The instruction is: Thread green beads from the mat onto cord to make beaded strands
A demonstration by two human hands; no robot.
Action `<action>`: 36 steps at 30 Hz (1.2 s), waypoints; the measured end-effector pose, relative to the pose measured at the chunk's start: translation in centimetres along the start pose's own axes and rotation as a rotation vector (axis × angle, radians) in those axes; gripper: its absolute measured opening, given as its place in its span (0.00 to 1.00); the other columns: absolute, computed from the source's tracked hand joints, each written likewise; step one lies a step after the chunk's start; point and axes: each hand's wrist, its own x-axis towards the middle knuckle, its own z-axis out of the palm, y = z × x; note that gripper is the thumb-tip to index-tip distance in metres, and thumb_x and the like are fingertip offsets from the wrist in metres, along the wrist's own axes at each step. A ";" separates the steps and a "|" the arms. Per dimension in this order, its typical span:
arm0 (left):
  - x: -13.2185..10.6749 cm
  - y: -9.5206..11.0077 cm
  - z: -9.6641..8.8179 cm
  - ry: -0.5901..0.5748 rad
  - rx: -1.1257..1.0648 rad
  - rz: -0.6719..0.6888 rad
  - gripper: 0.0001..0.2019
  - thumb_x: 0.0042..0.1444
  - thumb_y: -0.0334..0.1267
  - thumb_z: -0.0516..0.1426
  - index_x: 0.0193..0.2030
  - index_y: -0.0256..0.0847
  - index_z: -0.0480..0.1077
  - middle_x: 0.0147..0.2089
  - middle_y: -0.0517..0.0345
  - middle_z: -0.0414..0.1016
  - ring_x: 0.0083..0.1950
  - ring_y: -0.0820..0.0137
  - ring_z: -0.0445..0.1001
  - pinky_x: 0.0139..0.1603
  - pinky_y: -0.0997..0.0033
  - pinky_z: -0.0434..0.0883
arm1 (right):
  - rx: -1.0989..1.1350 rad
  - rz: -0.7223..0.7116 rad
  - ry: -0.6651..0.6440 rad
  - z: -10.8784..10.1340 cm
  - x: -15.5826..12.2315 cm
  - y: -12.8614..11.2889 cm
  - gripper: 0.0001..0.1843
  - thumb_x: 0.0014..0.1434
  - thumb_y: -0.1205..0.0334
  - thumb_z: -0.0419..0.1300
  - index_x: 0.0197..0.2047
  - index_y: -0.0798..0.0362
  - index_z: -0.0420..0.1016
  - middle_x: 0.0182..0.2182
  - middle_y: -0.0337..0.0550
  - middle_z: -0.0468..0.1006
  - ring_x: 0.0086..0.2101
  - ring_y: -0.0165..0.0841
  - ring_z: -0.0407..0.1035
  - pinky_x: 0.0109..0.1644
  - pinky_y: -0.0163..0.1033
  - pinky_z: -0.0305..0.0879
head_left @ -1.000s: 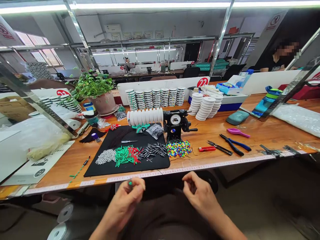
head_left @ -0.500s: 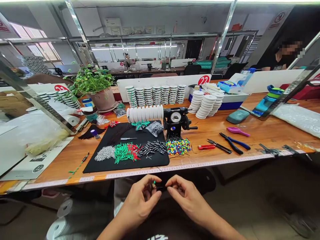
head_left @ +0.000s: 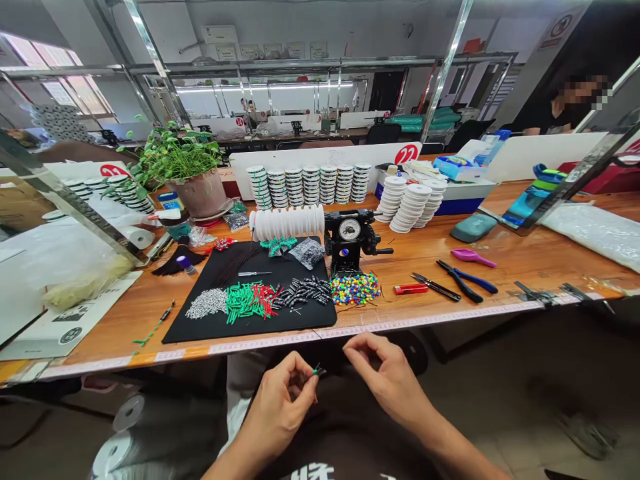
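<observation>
My left hand (head_left: pixel 283 403) is below the table edge, over my lap, with fingers pinched on a small green-tipped piece (head_left: pixel 317 371) with a thin dark line. My right hand (head_left: pixel 390 377) sits just to its right, fingers curled and pinched, a short gap from the piece; what it holds, if anything, is too small to make out. On the table above lies a black mat (head_left: pixel 295 320) with piles of silver beads (head_left: pixel 206 303), green and red tubes (head_left: pixel 247 300), black pieces (head_left: pixel 303 293) and coloured beads (head_left: pixel 354 289).
A black hand-crank winder (head_left: pixel 350 240) stands behind the mat beside a row of white spools (head_left: pixel 289 222). Pliers (head_left: pixel 465 281), scissors (head_left: pixel 434 285), a red lighter (head_left: pixel 409 289) and a purple scoop (head_left: pixel 473 256) lie to the right. A potted plant (head_left: pixel 187 170) stands left. Another person (head_left: pixel 555 110) sits at the far right.
My hands came together in front of me half a second ago and have since moved slightly apart; the green-tipped piece stays in my left fingers. The view has tilted down a little.
</observation>
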 end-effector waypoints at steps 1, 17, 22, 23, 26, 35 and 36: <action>0.0 0.2 0.0 -0.001 0.033 0.007 0.13 0.63 0.46 0.57 0.32 0.41 0.66 0.26 0.60 0.73 0.27 0.71 0.68 0.28 0.73 0.62 | 0.071 -0.003 -0.068 0.1 -0.1 -0.7 0.11 0.67 0.57 0.57 0.35 0.51 0.75 0.29 0.40 0.73 0.32 0.36 0.66 0.37 0.38 0.59; 0.7 0.4 0.5 -0.084 -0.216 -0.048 0.18 0.57 0.53 0.59 0.28 0.42 0.63 0.20 0.67 0.62 0.23 0.74 0.57 0.26 0.74 0.56 | 0.330 0.097 -0.205 1.8 0.0 0.8 0.13 0.63 0.53 0.62 0.36 0.54 0.81 0.24 0.37 0.71 0.24 0.29 0.57 0.28 0.35 0.51; 0.6 0.7 0.6 -0.104 -0.214 -0.057 0.16 0.55 0.52 0.59 0.28 0.42 0.62 0.20 0.67 0.61 0.23 0.74 0.56 0.26 0.74 0.55 | 0.354 0.088 -0.202 2.1 -0.2 1.0 0.11 0.62 0.56 0.63 0.35 0.53 0.82 0.28 0.41 0.79 0.28 0.32 0.66 0.33 0.36 0.58; 0.6 0.7 0.6 -0.107 -0.212 -0.056 0.16 0.56 0.51 0.59 0.28 0.42 0.62 0.20 0.68 0.61 0.23 0.74 0.56 0.26 0.74 0.55 | 0.364 0.090 -0.204 2.1 -0.3 1.0 0.10 0.62 0.57 0.63 0.35 0.53 0.83 0.28 0.40 0.79 0.29 0.32 0.67 0.33 0.35 0.59; 0.6 0.7 0.6 -0.109 -0.199 -0.055 0.15 0.56 0.50 0.58 0.28 0.42 0.62 0.20 0.68 0.60 0.23 0.74 0.56 0.26 0.74 0.55 | 0.422 0.106 -0.220 2.0 -0.5 0.7 0.10 0.62 0.56 0.64 0.35 0.53 0.83 0.28 0.40 0.80 0.28 0.32 0.68 0.33 0.35 0.61; 0.6 -0.1 0.9 -0.246 -0.322 -0.064 0.20 0.54 0.55 0.60 0.27 0.43 0.60 0.18 0.69 0.60 0.21 0.76 0.55 0.24 0.75 0.54 | 0.653 0.195 -0.386 2.5 -0.1 1.3 0.16 0.55 0.49 0.72 0.33 0.55 0.85 0.25 0.39 0.76 0.26 0.29 0.62 0.33 0.34 0.57; 0.6 -0.2 0.9 -0.284 -0.344 -0.068 0.20 0.54 0.56 0.60 0.27 0.43 0.60 0.18 0.68 0.61 0.20 0.76 0.55 0.24 0.75 0.54 | 0.684 0.221 -0.434 2.6 0.0 1.4 0.18 0.54 0.47 0.72 0.33 0.55 0.84 0.23 0.36 0.73 0.25 0.27 0.58 0.31 0.33 0.53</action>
